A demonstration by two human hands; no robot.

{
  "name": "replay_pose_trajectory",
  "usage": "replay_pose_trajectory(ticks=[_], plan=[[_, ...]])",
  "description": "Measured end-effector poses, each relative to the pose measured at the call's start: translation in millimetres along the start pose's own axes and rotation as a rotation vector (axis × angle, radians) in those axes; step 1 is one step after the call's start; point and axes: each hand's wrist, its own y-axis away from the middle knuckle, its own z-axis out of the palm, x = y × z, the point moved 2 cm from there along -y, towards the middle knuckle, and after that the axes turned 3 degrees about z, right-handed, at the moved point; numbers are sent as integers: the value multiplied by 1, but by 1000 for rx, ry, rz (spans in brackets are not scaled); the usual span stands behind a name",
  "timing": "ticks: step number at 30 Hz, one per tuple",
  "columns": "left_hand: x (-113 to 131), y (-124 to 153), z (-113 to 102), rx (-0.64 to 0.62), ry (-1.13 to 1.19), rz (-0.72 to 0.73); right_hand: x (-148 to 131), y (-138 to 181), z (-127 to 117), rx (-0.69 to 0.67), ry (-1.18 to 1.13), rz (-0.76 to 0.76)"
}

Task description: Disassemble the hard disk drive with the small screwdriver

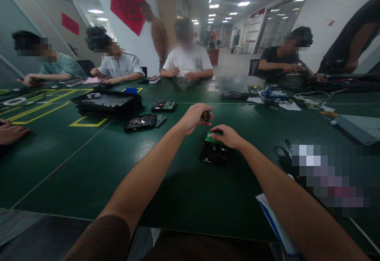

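Observation:
A black hard drive [213, 152] with a green circuit board [212, 137] on its far end lies on the dark green table [178, 185] in front of me. My right hand [227, 135] rests on the drive's far end, fingers curled over the green board. Just above and left of it, my left hand [194, 117] is closed around a small dark tool with a yellow band [206, 115], held upright over the drive's far edge.
Two more opened drives [141, 122] [164, 106] and a black tray [107, 103] lie to the left. Cables and tools [276, 94] clutter the far right. Several people sit around the table; another person's hand [10, 132] rests at the left edge. A blue-edged paper [271, 217] lies near right.

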Motion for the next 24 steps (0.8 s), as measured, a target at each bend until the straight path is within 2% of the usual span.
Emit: replay_pose_trajectory(ticks=[3,10,17,22,24], plan=[[-2,-1,2,-9,58,-22,1,0,1,10,-11,4],[3,-1,-3,29,-149,74,-1,-1,-1,4,-15,12],[5,3,3,-3,7,-9,1,0,1,16,-25,-7],[5,1,-1,15,-178,104,2,-2,1,6,-18,-9],[7,2,-1,9,-195,94,2,-2,1,7,-17,-1]])
